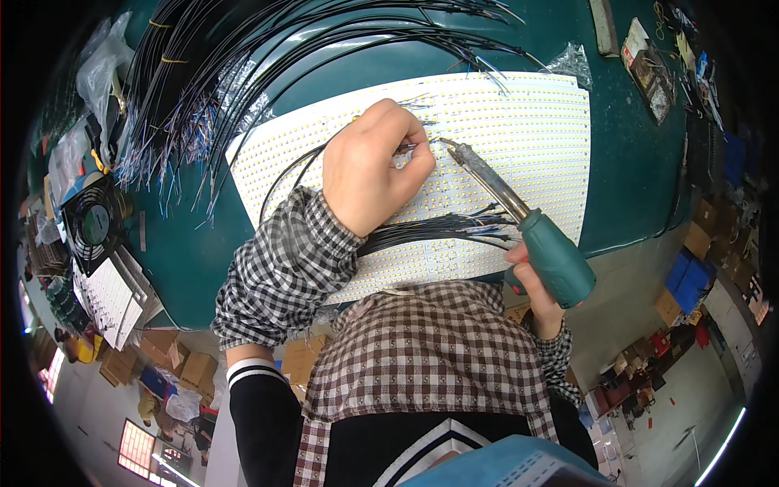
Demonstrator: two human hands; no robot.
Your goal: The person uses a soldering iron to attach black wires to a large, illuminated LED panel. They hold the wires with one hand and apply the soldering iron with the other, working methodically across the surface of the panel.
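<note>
My left hand [375, 166] is above a white LED board [535, 114] dotted with rows of small yellow chips. Its thumb and forefinger pinch the end of a thin black cable [280, 174] against the board. In my right hand [537, 288] is a soldering iron [560, 258] with a green handle, fingers wrapped round the grip. The iron's tip points up and left, just right of the pinched wire end; whether it touches cannot be told. A bunch of black cables [430, 233] with thin coloured wire ends lies across the board nearer to me.
A big bundle of black cables [182, 77] covers the green table's [191, 280] far left. A black fan [91, 221] and a stack of white boards [114, 296] are at the left edge. Towards the far right lies a grimy tray-like block [649, 73]. Cardboard boxes [195, 373] stand below.
</note>
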